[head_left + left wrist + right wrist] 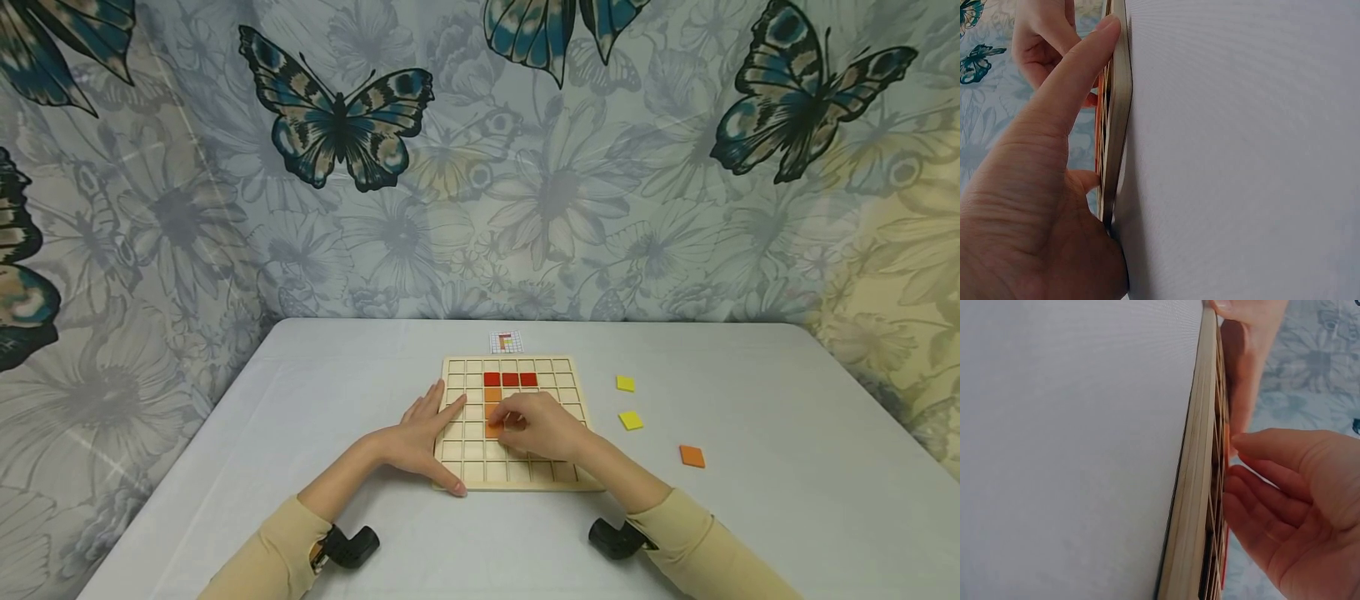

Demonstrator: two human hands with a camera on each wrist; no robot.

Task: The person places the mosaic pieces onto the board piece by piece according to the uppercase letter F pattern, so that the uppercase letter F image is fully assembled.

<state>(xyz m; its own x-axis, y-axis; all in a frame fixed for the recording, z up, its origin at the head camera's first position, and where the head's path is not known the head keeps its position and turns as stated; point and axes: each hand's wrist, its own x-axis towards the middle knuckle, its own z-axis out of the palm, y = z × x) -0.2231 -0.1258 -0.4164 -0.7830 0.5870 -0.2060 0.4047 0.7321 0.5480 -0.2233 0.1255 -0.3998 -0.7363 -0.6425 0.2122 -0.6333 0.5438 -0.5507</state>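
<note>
In the head view a wooden grid board (517,475) lies on the table. Three red tiles (510,380) form a row near its far side, and orange tiles (492,394) run toward me below the leftmost one. With fingers spread, my left hand (420,437) rests along the board's left side, its thumb on the near edge, as the left wrist view also shows. My right hand (543,427) reaches over the middle of the board; its bent thumb and fingers pinch the nearest orange tile (493,432) at its cell. The right wrist view shows those fingertips against the board's top.
Right of the board lie two yellow tiles (626,383) and a loose orange tile (692,456). Behind the board is a small printed pattern card (506,342). A white cloth covers the table (360,358), and butterfly-patterned fabric (450,250) hangs behind it.
</note>
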